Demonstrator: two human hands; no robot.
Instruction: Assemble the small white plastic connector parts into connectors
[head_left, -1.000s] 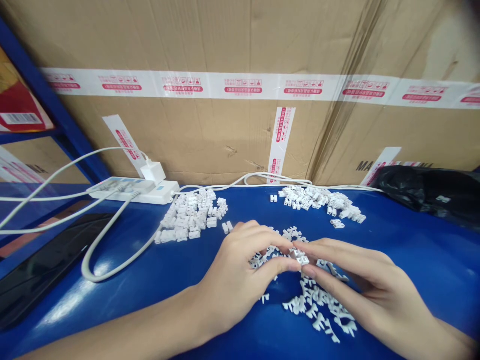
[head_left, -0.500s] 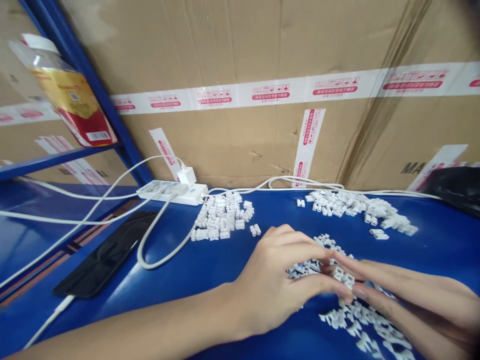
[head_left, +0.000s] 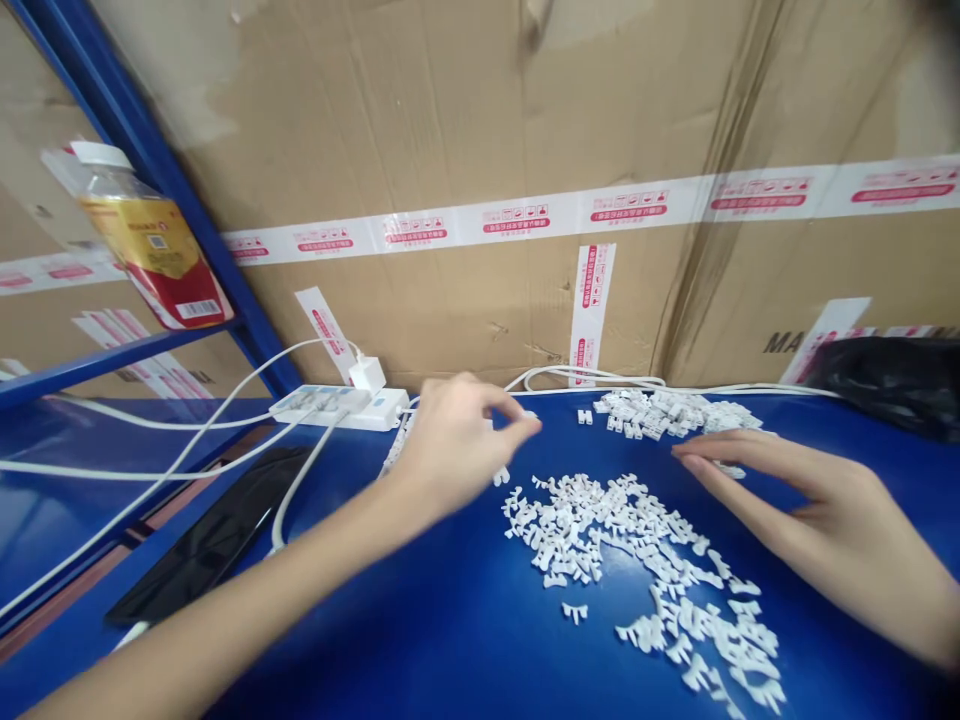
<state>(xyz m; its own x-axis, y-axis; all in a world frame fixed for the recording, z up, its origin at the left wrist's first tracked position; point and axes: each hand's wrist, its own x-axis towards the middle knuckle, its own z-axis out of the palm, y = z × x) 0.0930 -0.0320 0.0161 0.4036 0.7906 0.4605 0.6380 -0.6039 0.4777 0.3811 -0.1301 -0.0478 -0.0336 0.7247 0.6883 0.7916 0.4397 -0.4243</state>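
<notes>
My left hand [head_left: 457, 435] is raised over the left group of white connector blocks [head_left: 397, 445], most of which it covers. Its thumb and index finger are pinched, with a small white bit at their tips that I cannot make out. To the right, my right hand [head_left: 810, 510] reaches toward the pile of white connector blocks [head_left: 660, 412] at the back. Thumb and index tips are closed together there, and whatever lies between them is hidden. Small white toothed plastic pieces [head_left: 592, 520] lie scattered between the hands on the blue tabletop [head_left: 450, 630].
A white power strip [head_left: 337, 405] with plugs and cables stands at the back left. Near it lies a black phone [head_left: 210, 540]. A bottle [head_left: 154, 240] sits on the blue rack. Cardboard boxes [head_left: 450, 320] wall the back, and a black bag [head_left: 885, 385] is at the right.
My hands have separated from around a white connector block above the small pieces. The left hand moved left and away; the right moved toward the back pile. The view has also shifted.
</notes>
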